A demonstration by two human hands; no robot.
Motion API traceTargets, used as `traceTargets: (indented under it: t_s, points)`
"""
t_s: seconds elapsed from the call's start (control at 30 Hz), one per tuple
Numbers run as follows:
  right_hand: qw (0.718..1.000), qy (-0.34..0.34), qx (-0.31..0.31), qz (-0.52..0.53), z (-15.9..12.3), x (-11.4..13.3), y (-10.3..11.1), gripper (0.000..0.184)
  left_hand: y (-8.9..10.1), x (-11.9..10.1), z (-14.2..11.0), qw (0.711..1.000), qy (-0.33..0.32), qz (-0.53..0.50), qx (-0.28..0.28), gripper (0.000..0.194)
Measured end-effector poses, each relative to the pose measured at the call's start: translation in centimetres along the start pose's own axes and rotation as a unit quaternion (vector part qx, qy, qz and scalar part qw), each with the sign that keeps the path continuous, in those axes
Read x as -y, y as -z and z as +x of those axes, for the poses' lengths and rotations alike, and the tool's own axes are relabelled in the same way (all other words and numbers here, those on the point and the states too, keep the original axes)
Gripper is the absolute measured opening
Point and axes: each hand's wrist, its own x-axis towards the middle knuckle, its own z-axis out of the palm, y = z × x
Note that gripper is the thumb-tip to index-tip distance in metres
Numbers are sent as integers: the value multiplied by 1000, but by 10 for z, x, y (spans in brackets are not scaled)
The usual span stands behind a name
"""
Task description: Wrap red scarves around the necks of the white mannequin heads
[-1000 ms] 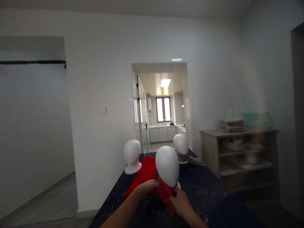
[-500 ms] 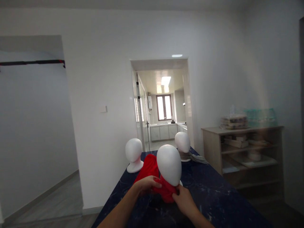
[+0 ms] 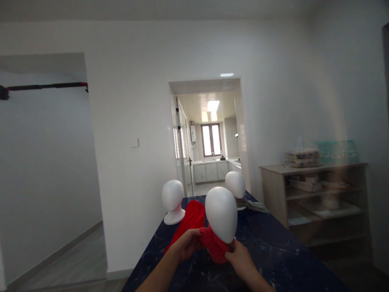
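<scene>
Left hand (image 3: 184,246): fingers closed on a fold of red cloth (image 3: 200,229) at the neck of the near white foam head (image 3: 221,219). Right hand (image 3: 243,259): pinching the same cloth under the head's right side. Cloth: bunched around the neck, trailing back left over the dark blue table (image 3: 273,251). Two more foam heads, far left (image 3: 172,200) and far right (image 3: 235,185), stand apart. Wooden shelf (image 3: 316,194) to the right

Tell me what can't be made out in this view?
- Neck and base of the nearest white head: hidden by the red cloth and both hands.
- Right hand fingertips: buried in cloth.
- Shelf contents: blurred.
- Table near end: cut off by the bottom edge.
</scene>
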Motion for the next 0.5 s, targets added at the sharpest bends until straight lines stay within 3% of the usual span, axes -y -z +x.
traceTargets:
  t_s: [0.2, 0.37, 0.5]
  points:
    - [1000, 1, 2, 18, -1, -1, -4, 53, -6, 22, 6, 997, -13, -30, -66, 22]
    - [999, 10, 8, 33, 1, -6, -6, 57, -6, 16, 8, 999, -20, -12, -43, 27]
    - [1000, 19, 10, 22, 2, -9, -4, 52, 6, 5, 9, 998, -34, 53, -17, 24]
